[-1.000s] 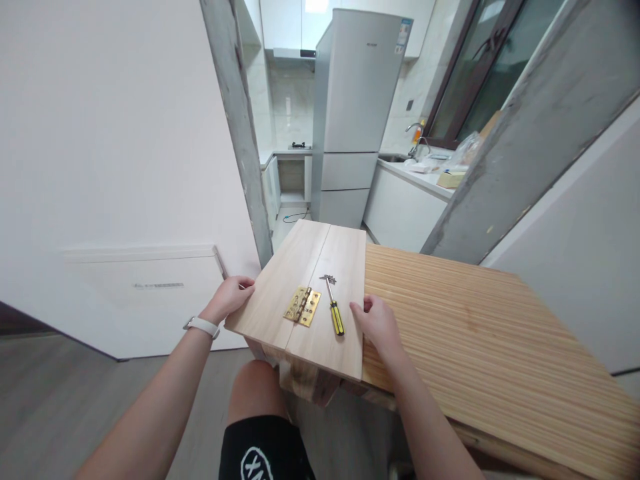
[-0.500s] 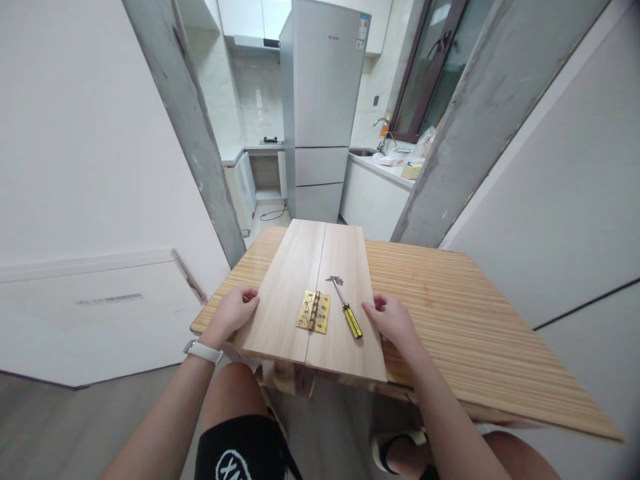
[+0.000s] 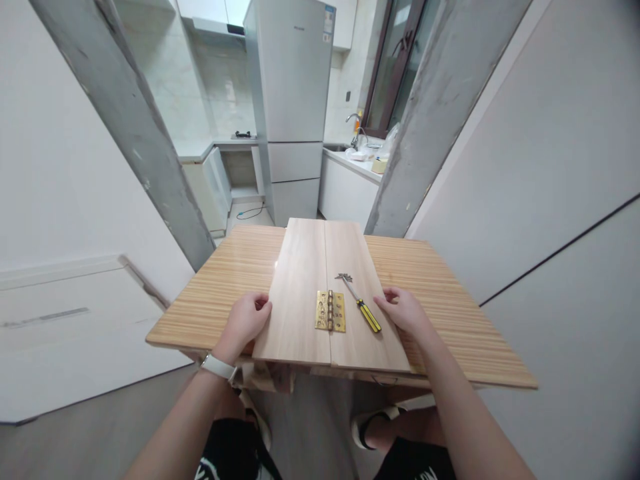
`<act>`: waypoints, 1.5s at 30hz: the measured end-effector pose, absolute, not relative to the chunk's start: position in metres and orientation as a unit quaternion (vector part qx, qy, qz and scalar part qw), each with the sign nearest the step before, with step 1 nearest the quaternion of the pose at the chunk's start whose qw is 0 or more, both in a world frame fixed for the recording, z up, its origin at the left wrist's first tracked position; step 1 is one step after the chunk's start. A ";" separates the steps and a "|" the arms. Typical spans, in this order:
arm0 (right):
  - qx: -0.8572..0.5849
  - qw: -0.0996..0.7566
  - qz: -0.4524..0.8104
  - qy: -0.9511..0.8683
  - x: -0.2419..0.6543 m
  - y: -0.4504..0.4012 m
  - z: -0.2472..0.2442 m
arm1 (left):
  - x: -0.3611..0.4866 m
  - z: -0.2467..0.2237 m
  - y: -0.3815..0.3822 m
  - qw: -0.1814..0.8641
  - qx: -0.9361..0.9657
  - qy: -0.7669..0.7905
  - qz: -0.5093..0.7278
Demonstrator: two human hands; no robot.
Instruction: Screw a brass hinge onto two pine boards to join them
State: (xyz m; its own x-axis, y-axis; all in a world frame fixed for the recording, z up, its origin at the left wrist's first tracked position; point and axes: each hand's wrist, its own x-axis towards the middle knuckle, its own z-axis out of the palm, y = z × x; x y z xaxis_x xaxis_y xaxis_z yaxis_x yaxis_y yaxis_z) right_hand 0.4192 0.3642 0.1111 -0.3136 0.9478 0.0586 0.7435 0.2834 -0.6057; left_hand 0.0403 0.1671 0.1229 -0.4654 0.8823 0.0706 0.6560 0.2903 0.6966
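Two pale wooden boards lie side by side on the table, a thin seam between them. My left hand [image 3: 250, 317] grips the outer edge of the left board [image 3: 297, 300] with curled fingers. On the other side, my right hand [image 3: 403, 310] holds the outer edge of the right board [image 3: 355, 243], its thumb by the rim. An open brass hinge [image 3: 331, 311] lies flat across the seam. A screwdriver [image 3: 369, 316] with a yellow and black handle rests on the right board. Its tip reaches a small heap of screws [image 3: 344, 277].
The boards sit on a striped wooden table [image 3: 450, 320] with a drawer below its front edge. Beyond it stand a silver refrigerator [image 3: 295, 87], a sink counter [image 3: 345, 180] and grey pillars at both sides. A white panel [image 3: 75, 333] leans at left.
Both hands have shifted the two boards rightward on the table, nearer its middle, with the hinge, screwdriver and screws riding along. The camera view has turned slightly.
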 end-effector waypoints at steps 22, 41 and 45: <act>-0.564 0.230 0.124 -0.783 0.446 0.303 0.145 | 0.111 0.133 0.190 0.108 0.577 0.719 0.372; -0.627 0.208 0.059 -0.748 0.432 0.302 0.130 | 0.168 0.146 0.249 0.234 0.769 0.528 0.275; -0.620 0.210 0.063 -0.753 0.431 0.301 0.137 | 0.166 0.144 0.259 0.220 0.787 0.507 0.275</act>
